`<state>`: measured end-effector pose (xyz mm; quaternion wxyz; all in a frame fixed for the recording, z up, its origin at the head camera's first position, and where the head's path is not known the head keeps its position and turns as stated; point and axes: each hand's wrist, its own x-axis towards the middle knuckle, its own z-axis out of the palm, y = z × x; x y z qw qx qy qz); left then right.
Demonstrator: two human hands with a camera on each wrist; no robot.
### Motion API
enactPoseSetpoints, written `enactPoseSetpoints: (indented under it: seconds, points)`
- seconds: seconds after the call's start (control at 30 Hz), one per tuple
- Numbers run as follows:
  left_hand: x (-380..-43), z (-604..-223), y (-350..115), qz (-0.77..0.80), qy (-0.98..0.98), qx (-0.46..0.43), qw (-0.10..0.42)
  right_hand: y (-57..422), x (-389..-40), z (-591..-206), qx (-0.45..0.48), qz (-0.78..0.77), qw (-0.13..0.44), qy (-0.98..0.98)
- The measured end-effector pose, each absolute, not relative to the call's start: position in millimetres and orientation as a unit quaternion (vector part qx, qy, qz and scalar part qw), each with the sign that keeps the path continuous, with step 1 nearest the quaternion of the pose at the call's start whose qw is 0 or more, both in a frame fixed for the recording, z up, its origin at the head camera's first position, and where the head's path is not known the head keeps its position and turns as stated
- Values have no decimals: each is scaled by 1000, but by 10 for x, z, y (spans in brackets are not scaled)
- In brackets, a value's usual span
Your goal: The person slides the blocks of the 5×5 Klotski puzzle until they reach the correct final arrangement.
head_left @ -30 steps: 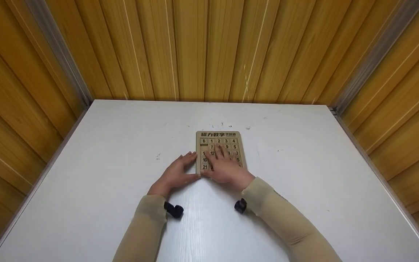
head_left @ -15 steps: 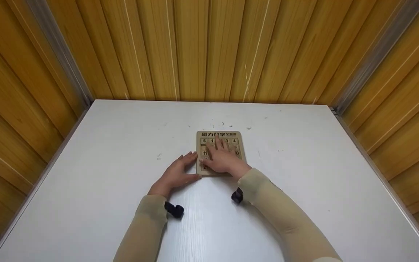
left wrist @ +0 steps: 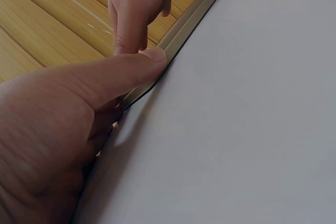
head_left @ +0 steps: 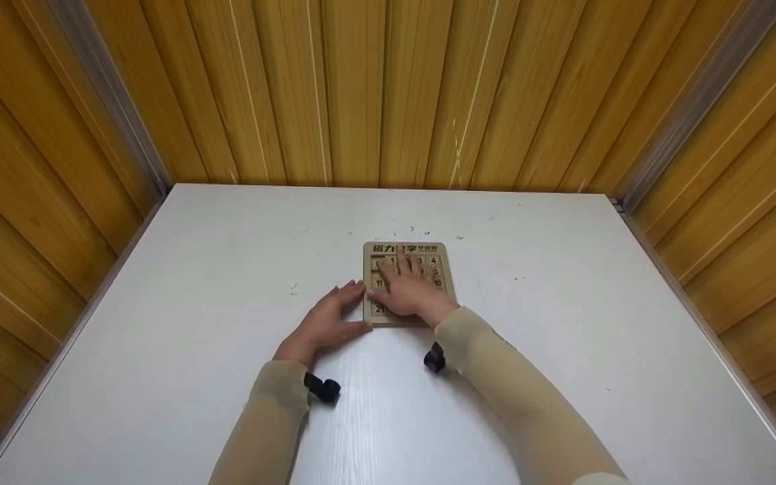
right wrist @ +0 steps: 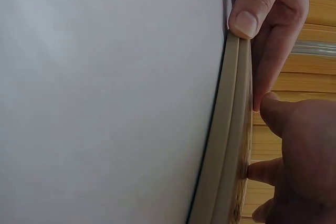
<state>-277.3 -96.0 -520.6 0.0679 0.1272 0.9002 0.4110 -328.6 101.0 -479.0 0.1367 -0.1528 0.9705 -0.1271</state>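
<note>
A wooden number slide puzzle lies flat on the white table, with dark Chinese characters along its top. In the head view my right hand spreads over its tiles, hiding many of them. One fingertip touches the 6 tile at the upper left, and a dark gap shows just above that tile. My left hand braces the puzzle's near left corner: its straight thumb presses the front edge, and its fingers lie against the left side. In the right wrist view, bent fingers of my right hand reach down to the tile face.
The white table surrounds the puzzle, with small dark marks beyond its top edge. Yellow wood-pattern walls stand at the back and both sides. Black wrist cameras sit on the sleeves.
My right hand has moved up and left over the puzzle. The 6 tile has slid toward me from the top left slot, and the gap now shows above it. My left hand stays put.
</note>
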Motion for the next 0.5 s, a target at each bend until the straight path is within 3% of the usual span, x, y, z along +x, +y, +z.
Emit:
enactPoseSetpoints:
  seconds: [0.5]
  points:
    - [-2784, -5225, -957, 413, 900, 125, 65, 1054, -3122, -4815, -176, -111, 133, 969]
